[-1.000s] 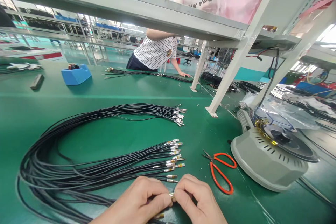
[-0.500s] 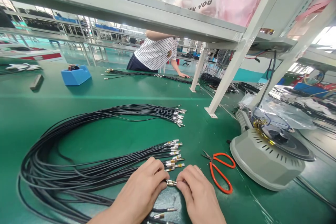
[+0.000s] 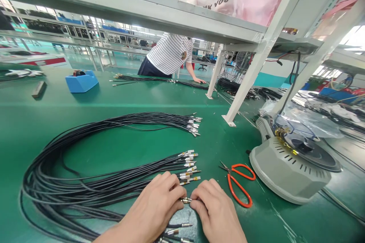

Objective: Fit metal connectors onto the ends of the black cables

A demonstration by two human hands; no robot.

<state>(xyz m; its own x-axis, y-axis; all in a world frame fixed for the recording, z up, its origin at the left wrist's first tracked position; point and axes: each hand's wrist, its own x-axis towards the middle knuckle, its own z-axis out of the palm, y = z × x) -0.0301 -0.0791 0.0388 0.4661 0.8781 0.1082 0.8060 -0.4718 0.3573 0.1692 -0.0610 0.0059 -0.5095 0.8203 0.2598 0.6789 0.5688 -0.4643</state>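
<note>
A small metal cable connector [image 3: 186, 200] spans the gap between my two hands. My left hand [image 3: 156, 201] pinches its left end, where a black cable would enter, though the fingers cover that part. From the other side my right hand [image 3: 212, 207] grips the tip between thumb and fingers. Beside and behind them, a bundle of black cables [image 3: 94, 182] curves in a wide loop, with metal ends [image 3: 189, 165] fanned out just beyond my left hand. More connector ends [image 3: 178, 231] lie below my left wrist.
Orange-handled scissors [image 3: 241, 186] lie open right of my hands. Further right stands a grey round machine [image 3: 288, 174]. A blue tape dispenser [image 3: 82, 82] is at the back left. Shelf legs [image 3: 245, 68] rise from the green table [image 3: 114, 146]. Across it, a person in a striped shirt [image 3: 170, 54] leans.
My hands stay almost in place, with the connector still between them and slightly lower. The gap between my fingertips is a little narrower. Across the table, the person's raised arm has left view.
</note>
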